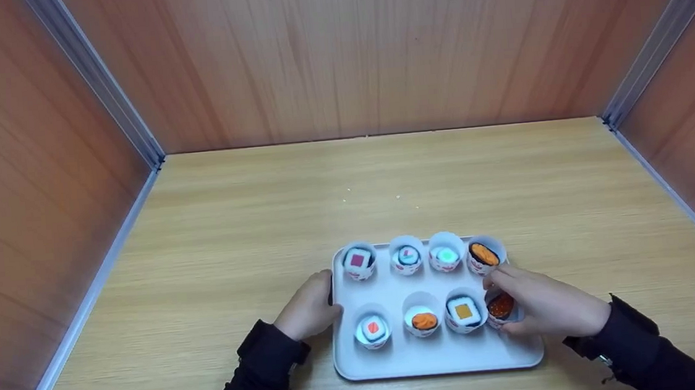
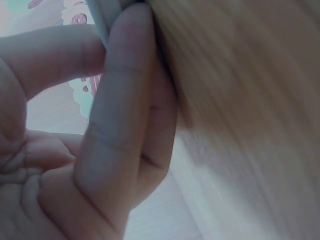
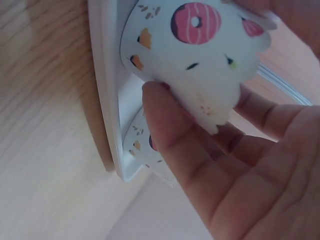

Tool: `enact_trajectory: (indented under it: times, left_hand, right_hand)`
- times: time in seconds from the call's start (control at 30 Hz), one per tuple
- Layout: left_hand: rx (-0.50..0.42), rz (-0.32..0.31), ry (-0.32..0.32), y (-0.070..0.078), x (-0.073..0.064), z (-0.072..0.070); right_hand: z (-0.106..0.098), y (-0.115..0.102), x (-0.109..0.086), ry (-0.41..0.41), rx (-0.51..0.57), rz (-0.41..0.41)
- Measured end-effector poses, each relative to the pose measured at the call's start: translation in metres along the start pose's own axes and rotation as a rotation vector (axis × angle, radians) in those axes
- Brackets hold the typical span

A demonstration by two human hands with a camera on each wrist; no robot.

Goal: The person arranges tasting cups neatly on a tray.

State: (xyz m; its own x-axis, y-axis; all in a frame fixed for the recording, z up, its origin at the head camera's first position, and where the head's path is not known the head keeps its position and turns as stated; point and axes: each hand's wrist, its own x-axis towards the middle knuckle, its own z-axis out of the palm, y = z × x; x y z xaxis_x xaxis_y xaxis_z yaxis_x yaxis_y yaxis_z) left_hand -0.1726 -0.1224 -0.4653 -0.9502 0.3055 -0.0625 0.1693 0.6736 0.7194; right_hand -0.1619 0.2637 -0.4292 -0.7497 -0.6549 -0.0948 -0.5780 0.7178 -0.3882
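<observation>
A white tray carries two rows of paper cups, each holding a small sushi-like piece. My left hand grips the tray's left edge, and in the left wrist view fingers press against its rim. At the near right corner my right hand holds a paper cup printed with donuts, fingers and thumb around its sides. Inside that cup is a dark orange-red piece, partly covered by the hand. Just behind stands a cup with an orange-topped piece.
Other cups hold a white square with a yellow centre, an orange-topped piece and a pale green one. Tiny white specks lie on the wooden table. Wood panels enclose the back and sides.
</observation>
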Motion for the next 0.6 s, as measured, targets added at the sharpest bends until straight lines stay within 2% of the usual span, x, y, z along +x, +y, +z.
enact_trajectory:
  times: [0.17,0.4,0.6]
  left_hand:
    - [-0.016,0.001,-0.007,0.0005,0.0013,0.0004]
    - [-0.01,-0.029,-0.014,0.0006,0.002,0.0011]
    - [-0.009,-0.051,-0.014,0.0001,0.0019,0.0018]
  right_hand:
    - [0.0042,0.0011,0.0011,-0.003,-0.001,0.013]
    - [0.0036,0.0017,0.0002,0.0,-0.009,0.047]
    - [-0.0039,0.0021,-0.002,0.02,0.061,0.058]
